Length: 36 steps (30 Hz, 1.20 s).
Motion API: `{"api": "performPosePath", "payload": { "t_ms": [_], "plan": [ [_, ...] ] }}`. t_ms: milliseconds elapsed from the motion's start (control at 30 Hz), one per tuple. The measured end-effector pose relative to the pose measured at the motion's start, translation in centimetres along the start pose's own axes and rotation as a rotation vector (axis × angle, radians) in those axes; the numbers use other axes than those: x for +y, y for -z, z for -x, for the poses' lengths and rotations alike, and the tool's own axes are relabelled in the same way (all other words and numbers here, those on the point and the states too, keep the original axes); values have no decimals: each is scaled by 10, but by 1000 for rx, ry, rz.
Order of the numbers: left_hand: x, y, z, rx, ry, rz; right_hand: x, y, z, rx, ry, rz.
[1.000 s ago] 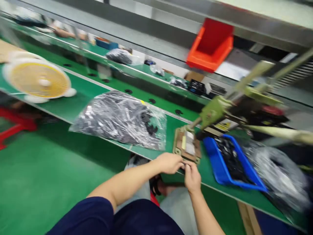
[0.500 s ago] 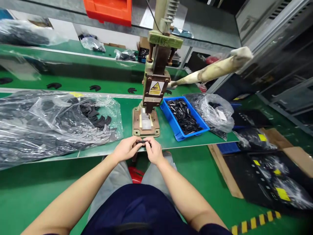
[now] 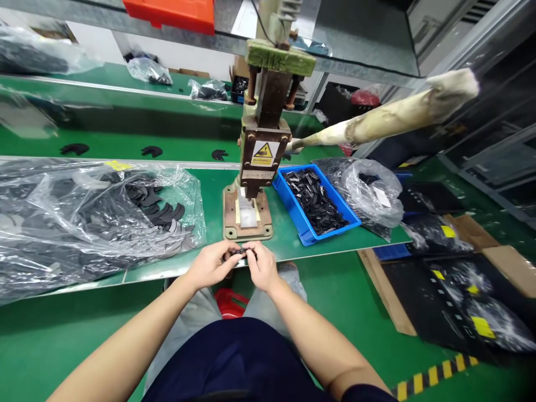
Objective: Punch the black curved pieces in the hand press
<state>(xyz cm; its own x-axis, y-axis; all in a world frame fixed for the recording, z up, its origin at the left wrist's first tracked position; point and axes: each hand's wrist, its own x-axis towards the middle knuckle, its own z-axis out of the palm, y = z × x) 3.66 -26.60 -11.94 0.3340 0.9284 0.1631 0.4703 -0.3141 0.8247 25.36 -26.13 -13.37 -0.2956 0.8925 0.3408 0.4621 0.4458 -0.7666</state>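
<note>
Both my left hand [image 3: 214, 263] and my right hand [image 3: 261, 264] are closed, fingertips nearly meeting, around a small black plastic part [image 3: 238, 252] at the bench's front edge. Fingers cover much of that part, so its full shape is hidden. Just beyond my hands stands a manual lever press [image 3: 264, 151] with its ram above a light metal fixture [image 3: 248, 216]. To its right, a blue bin [image 3: 309, 239] holds many small black parts. Left of the press lies a clear plastic bag [image 3: 96, 223] of dark crescent-shaped pieces [image 3: 157, 209].
The press's wrapped lever [image 3: 389, 117] sticks out to the right. Behind, a green conveyor belt [image 3: 184, 131] carries several curved black pieces [image 3: 151, 151]. An orange bin [image 3: 171, 14] sits on the shelf above. At right are a rolled plastic bag [image 3: 371, 190] and an open carton [image 3: 389, 296].
My hands still hold the black part, which looks slightly turned. The view has shifted a little, and the curved pieces on the belt appear farther left.
</note>
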Motion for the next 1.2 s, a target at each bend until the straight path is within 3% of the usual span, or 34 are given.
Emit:
{"api": "performPosePath", "payload": {
  "t_ms": [233,500,733,867,1000,1100,1200],
  "plan": [
    [5,1,-9,-78,142,207,-2,5,-1,-2,67,20],
    [8,2,-12,-164,198,251,-3,7,2,-20,110,13],
    [7,17,-21,-97,84,290,-10,26,1,53,110,-84],
    [1,31,-43,7,86,301,-11,68,-14,198,99,-112],
    [-2,40,-79,178,117,164,-30,135,-57,396,154,-128],
    [-4,43,-106,221,75,-140,-69,182,-101,569,405,-138],
    [-5,43,-124,160,-6,-370,-115,209,-139,553,613,-101]
  ]
}}
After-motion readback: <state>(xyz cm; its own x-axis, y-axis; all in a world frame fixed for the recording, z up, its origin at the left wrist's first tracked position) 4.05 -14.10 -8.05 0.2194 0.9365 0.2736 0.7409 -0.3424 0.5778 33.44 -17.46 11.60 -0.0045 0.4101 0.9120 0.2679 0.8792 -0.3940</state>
